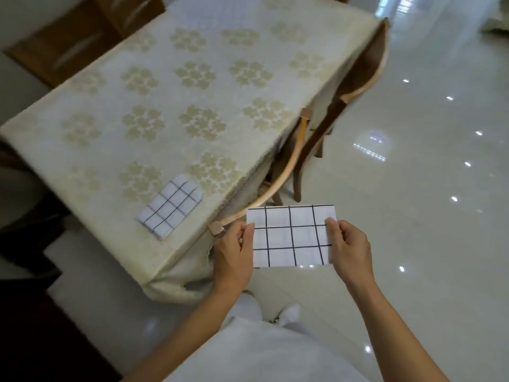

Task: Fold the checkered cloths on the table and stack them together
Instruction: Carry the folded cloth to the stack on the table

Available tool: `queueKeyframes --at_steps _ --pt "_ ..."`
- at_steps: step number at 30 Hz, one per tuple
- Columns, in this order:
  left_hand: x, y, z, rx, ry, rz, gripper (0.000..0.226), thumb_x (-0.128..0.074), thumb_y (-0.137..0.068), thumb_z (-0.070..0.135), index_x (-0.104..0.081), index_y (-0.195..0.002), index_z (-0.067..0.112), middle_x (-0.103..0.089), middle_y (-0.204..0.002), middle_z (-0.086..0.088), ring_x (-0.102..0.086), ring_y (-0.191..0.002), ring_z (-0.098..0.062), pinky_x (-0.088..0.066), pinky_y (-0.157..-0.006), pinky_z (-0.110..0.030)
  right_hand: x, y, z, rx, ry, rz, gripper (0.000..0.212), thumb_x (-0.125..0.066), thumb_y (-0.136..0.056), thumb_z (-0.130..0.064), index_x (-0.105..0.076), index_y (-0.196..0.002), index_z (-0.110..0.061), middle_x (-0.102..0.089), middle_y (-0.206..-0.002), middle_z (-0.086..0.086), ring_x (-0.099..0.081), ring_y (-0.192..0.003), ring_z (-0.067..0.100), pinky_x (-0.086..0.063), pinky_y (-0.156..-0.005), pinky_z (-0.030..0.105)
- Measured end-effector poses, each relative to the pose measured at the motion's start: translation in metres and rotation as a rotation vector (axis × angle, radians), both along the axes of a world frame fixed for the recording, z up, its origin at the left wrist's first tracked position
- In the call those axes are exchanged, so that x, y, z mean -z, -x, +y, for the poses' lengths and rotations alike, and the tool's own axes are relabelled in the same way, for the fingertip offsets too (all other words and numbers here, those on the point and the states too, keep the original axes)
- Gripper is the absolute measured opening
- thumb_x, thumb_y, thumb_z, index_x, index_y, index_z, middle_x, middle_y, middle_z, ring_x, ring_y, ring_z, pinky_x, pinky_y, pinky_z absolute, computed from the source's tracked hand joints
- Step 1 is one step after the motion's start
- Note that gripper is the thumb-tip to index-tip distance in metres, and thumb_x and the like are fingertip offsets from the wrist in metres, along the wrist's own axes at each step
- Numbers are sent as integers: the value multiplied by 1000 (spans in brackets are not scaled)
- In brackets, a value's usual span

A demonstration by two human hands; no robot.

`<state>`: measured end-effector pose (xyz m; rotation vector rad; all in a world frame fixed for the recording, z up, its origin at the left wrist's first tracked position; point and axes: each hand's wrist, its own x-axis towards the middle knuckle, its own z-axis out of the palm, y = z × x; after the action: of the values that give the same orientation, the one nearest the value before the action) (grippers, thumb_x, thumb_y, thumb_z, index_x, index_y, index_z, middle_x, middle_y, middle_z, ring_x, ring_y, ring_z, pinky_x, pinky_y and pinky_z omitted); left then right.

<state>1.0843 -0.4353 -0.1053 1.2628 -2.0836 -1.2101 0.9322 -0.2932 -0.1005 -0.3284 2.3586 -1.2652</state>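
- A person stands beside a table (82, 150) and looks down at both bare hands, which hold a folded checkered cloth (290, 235) in the air between them, off the table's edge and above the glossy floor (427, 188).
- The held cloth is white with thin dark lines forming a grid of large squares. It is folded into a flat, neat rectangle, wider than it is tall, and faces the camera.
- The left hand (234, 255) pinches the cloth's left edge, thumb on the front and fingers closed behind it.
- The right hand (349, 252) pinches the right edge in the same way, thumb on the front near the upper corner.
- A second checkered cloth (170, 206), same white fabric and dark grid, lies folded on the table up and to the left of the left hand, near the table's edge. It sits at a slant, and its far end looks rounded.
- The table wears a cream tablecloth (192, 78) patterned with pale gold flower clusters.
- A wooden chair (292, 158) with a curved backrest is tucked at the table just beyond the held cloth.
- White trousers and white shoes show below the hands.
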Motion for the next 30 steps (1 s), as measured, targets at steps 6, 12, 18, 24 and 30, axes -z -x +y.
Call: queueKeyframes --at_steps 6,12,18,24,30 --pt "-7 -24 -41 -226 42 72 31 -53 -101 21 -47 -70 17 -35 -51 8 -33 -49 -7 -26 -46 -24 -3 5 -83 -236 68 28 50 -52 -101 -36 -41 -61 -7 -39 -53 -2 -34 -51 9 -28 -49 25" --pt "1 -55 -96 -430 88 87 31 -54 -101 21 -47 -70 17 -33 -54 9 -32 -50 -9 -25 -48 -24 2 -7 -172 -430 83 58 51 -54 -99 -38 -40 -61 -8 -36 -54 -3 -31 -53 9 -27 -48 21" --pt "13 -76 -137 -584 49 104 34 -54 -100 21 -43 -70 32 -41 -55 13 -34 -51 -8 -26 -49 -20 6 -18 -246 -650 14 115 45 -50 -102 -36 -47 -66 -10 -41 -54 0 -35 -49 9 -30 -52 29" --pt "20 -86 -154 -710 -10 125 27 -56 -99 19 -52 -73 20 -44 -55 15 -36 -50 -6 -28 -48 -20 16 -27 -283 -796 -23 124 41 -47 -102 -39 -51 -72 -12 -48 -56 1 -40 -49 7 -31 -48 24" --pt "36 -92 -164 -832 -43 120 23 -61 -96 20 -60 -74 14 -45 -53 12 -40 -51 -5 -31 -50 -15 30 -29 -314 -893 -87 107 44 -47 -101 -45 -54 -73 -12 -54 -59 5 -46 -52 12 -40 -53 36"
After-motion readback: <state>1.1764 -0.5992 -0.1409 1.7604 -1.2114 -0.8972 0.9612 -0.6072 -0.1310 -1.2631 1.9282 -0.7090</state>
